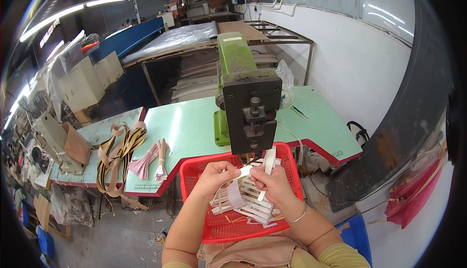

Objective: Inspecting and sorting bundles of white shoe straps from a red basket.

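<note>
Between my two hands runs a narrow white strap [245, 171], held just below the head of a green and black press machine [251, 97]. My left hand [217, 178] pinches one end of it between thumb and fingers. Closed on the strap from the other side is my right hand [273, 183], with white lengths standing above and hanging below its fingers. Under both hands sits a red plastic basket [192, 219] with slotted walls. Several pale strips [255, 207] lie in it in a loose heap, partly covered by my hands.
The machine stands on a light green table [185, 117] with a red edge. To the left lie a pink strip bundle [145, 163], a white strip bundle [162, 161] and striped webbing [119, 151]. A pen [299, 112] is at the right, beside a dark curved column [389, 136].
</note>
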Available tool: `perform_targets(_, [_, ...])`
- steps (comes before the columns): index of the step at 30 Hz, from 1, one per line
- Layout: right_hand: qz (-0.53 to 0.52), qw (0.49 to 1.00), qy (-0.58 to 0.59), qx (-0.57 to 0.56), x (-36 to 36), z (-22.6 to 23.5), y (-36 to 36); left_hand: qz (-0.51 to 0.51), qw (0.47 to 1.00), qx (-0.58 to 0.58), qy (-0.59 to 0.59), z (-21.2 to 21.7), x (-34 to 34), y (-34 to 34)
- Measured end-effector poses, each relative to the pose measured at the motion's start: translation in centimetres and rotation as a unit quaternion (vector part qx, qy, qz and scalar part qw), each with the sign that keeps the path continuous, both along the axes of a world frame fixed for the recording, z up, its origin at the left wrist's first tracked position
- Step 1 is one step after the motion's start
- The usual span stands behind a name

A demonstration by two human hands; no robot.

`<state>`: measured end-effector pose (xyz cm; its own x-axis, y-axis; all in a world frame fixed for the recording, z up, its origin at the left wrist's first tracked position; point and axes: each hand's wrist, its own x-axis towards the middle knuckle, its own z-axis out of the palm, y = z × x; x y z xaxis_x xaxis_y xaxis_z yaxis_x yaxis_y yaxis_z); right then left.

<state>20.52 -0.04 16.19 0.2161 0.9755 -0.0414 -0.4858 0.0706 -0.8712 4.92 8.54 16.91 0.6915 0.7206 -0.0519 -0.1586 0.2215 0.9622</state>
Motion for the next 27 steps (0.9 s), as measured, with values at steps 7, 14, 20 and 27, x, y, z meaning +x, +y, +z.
perform_targets(7, [-0.001,1.0,0.005,0.006,-0.1,0.1,0.3,0.033,0.999,0.024,-0.003,-0.5,-0.1,-0.7])
perform_targets(14, [-0.005,1.0,-0.017,-0.003,0.1,0.3,0.4,0.079,0.995,0.059,-0.028,-1.5,0.3,-2.3])
perform_targets(20, [-0.012,0.996,-0.084,0.008,-0.1,0.7,0.5,0.064,0.994,0.084,-0.036,-2.6,1.2,-3.3])
perform_targets(27, [0.019,0.996,0.066,0.049,0.9,-3.8,-0.3,0.069,0.993,0.083,-0.047,-5.0,1.6,-3.9])
